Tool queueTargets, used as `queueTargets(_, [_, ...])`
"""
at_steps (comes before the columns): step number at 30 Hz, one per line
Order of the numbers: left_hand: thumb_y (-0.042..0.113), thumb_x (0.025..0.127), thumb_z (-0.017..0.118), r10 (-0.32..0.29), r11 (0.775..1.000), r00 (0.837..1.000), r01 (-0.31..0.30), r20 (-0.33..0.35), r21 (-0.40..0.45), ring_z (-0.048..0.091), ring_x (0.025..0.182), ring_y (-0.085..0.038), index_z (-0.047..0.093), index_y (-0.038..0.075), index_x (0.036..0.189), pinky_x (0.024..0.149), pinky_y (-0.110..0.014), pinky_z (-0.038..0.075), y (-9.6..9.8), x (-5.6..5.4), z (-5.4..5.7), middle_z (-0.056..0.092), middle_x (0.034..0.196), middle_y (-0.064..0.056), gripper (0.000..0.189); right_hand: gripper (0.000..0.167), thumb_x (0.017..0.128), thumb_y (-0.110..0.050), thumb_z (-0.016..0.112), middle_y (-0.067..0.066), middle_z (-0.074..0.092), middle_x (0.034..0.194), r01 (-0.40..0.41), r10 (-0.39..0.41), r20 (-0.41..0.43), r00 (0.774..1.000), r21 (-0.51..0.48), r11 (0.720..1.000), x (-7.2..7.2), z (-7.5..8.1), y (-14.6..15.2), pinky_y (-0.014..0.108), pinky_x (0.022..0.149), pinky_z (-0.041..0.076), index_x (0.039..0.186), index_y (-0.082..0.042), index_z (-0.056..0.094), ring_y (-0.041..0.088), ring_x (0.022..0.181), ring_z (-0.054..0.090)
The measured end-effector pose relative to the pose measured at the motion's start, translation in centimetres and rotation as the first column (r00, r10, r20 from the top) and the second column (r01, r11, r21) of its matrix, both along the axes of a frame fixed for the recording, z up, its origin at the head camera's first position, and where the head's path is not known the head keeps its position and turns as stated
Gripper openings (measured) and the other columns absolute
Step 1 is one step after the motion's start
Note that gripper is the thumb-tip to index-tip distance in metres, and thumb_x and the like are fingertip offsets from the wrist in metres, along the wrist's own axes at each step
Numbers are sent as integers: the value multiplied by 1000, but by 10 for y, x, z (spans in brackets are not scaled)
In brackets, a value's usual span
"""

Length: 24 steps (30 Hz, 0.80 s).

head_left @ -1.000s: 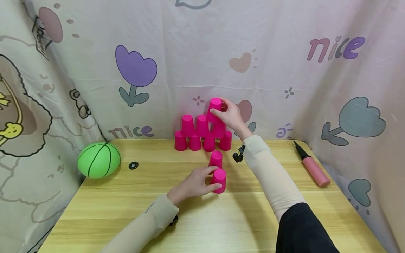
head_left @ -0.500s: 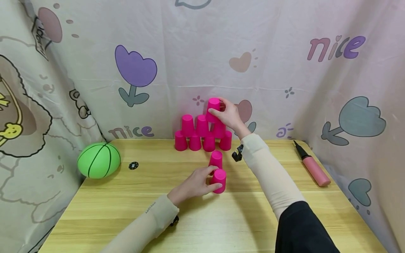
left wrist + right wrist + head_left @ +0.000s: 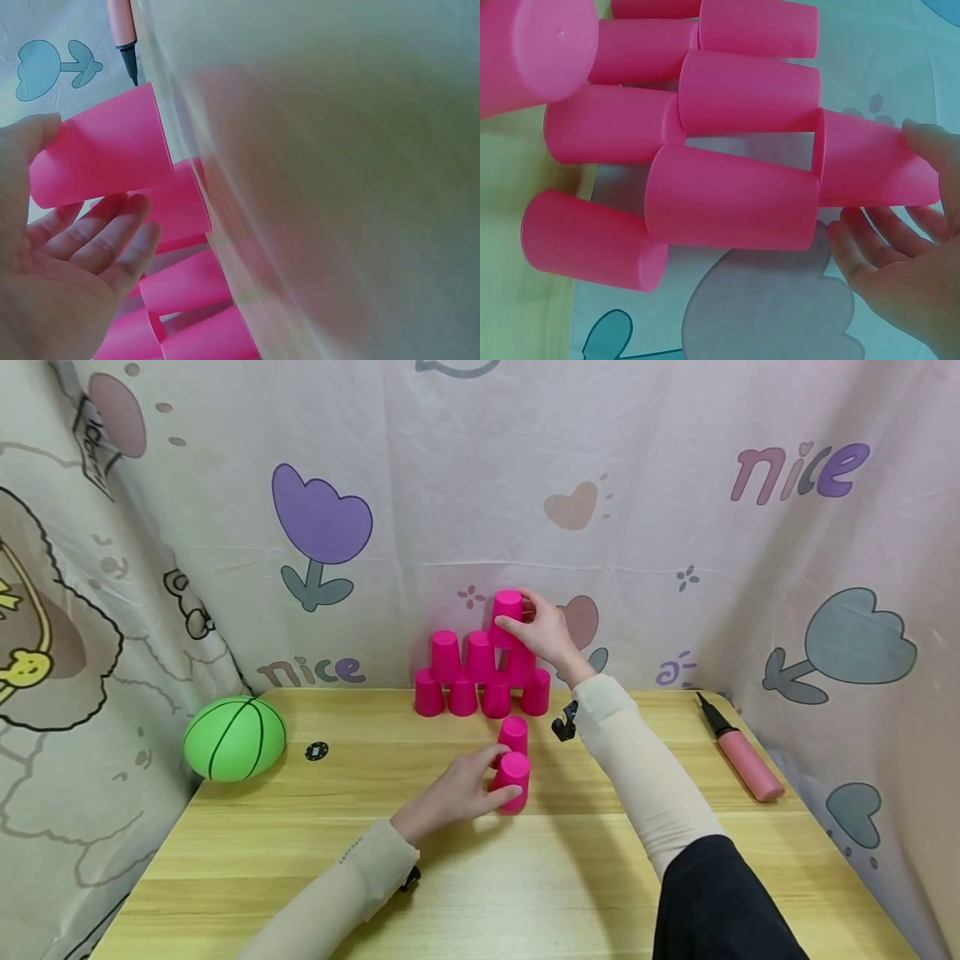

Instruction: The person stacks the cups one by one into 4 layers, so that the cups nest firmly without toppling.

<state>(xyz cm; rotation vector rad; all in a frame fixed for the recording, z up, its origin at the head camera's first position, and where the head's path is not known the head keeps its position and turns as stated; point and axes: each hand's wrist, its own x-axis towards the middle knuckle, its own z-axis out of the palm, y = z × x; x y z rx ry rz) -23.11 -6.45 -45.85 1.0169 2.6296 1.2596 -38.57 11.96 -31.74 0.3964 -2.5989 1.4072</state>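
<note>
Pink cups stand upside down in a pyramid at the table's back, with several in the bottom row point(image 3: 462, 695) and three in the second row point(image 3: 480, 657). My right hand point(image 3: 546, 631) holds the top cup point(image 3: 506, 617) by its side, thumb in front. In the right wrist view that cup point(image 3: 866, 161) has its rim right at the bases of the two second-row cups under it. Nearer the front, my left hand point(image 3: 457, 789) grips another upside-down cup point(image 3: 513, 783) between thumb and fingers. Just behind it stands a single cup point(image 3: 514, 732), partly hidden.
A green ball point(image 3: 235, 739) sits at the table's left edge, with a small black disc point(image 3: 317, 751) beside it. A pink hand pump point(image 3: 746, 760) with a black nozzle lies at the right. A printed curtain point(image 3: 420, 510) hangs behind the wooden table point(image 3: 480, 893).
My left hand has moved slightly left and away from me with its cup. The right hand's cup shifted a little left at first, then stayed over the second row.
</note>
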Motion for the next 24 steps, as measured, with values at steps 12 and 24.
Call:
queueTargets(12, [22, 92, 82, 84, 994, 996, -82, -23, 65, 65, 110, -16, 54, 13, 137, 97, -44, 61, -14, -6, 17, 70, 126, 0, 53, 75, 95, -40, 78, 14, 60, 147, -19, 19, -7, 1000, -33, 999, 8, 0, 19, 47, 111, 53, 158, -16, 45, 31, 133, 61])
queueTargets(24, [24, 94, 80, 246, 967, 956, -231, -157, 110, 67, 110, -24, 55, 10, 138, 94, -47, 63, -48, -27, 54, 68, 127, -7, 53, 73, 96, -35, 78, 19, 58, 147, 2, -10, -84, 996, -87, 996, 33, -16, 47, 54, 115, 49, 155, -8, 46, 38, 136, 58])
